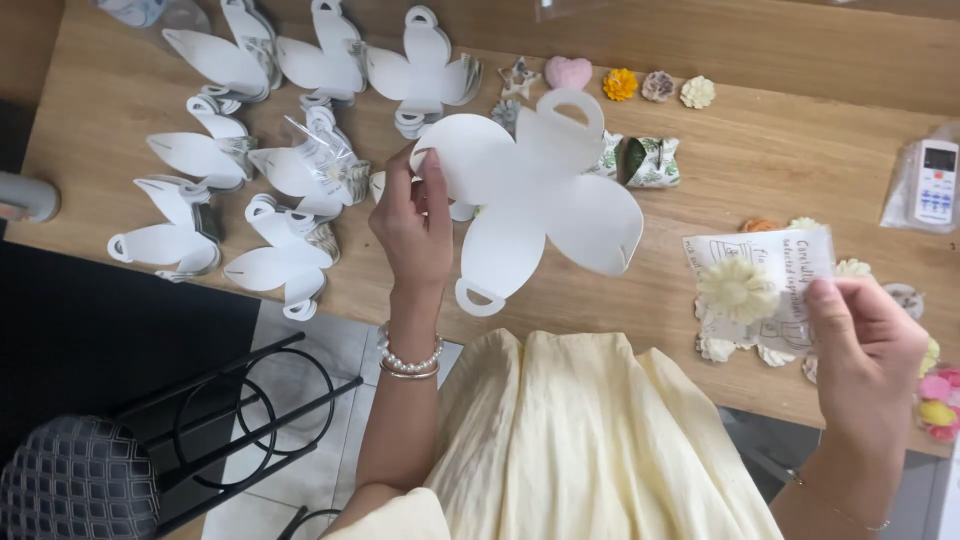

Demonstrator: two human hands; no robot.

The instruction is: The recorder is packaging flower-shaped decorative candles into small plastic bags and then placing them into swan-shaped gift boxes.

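Observation:
My left hand (413,225) pinches the left petal of a flat white petal-shaped card cutout (535,190) and holds it above the wooden table (780,150). The cutout has looped tabs at its top and bottom. My right hand (862,335) holds a small clear packet (760,275) with a cream flower-shaped piece (735,290) inside, at the table's right near edge. The two hands are well apart.
Several folded white petal boxes (290,170) lie at the table's left and far side. Small shaped pieces sit in a row at the back: a star (518,77), pink heart (567,72), orange flower (620,84). A remote control in a bag (930,182) lies at right. A black wire stand (240,400) is on the floor.

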